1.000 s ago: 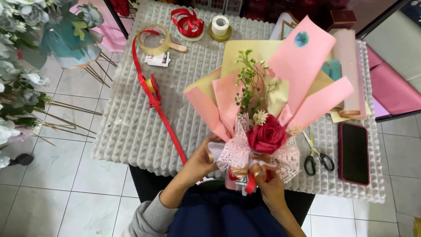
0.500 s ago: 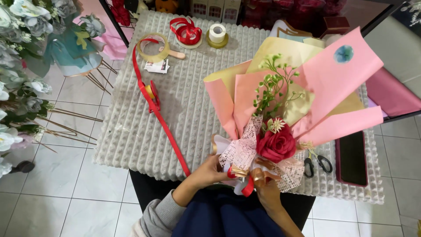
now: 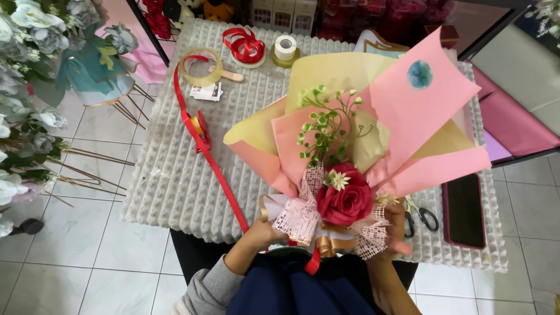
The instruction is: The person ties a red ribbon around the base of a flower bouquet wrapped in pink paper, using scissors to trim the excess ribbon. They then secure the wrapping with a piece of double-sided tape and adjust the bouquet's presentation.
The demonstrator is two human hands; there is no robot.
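Holding bouquet upright-tilted (tips away), left hand, right hand.

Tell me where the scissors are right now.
In the head view the scissors lie on the ridged white mat at the right, between the bouquet and the dark phone, just beyond the right hand.

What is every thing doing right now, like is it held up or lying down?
Bouquet: held up off the table in both hands.
Left hand: gripping the bouquet's base.
Right hand: gripping the base too.
Red ribbon: unrolled, lying across the mat.
Scissors: lying flat.
Phone: lying flat, screen dark.
Tape roll: lying flat.
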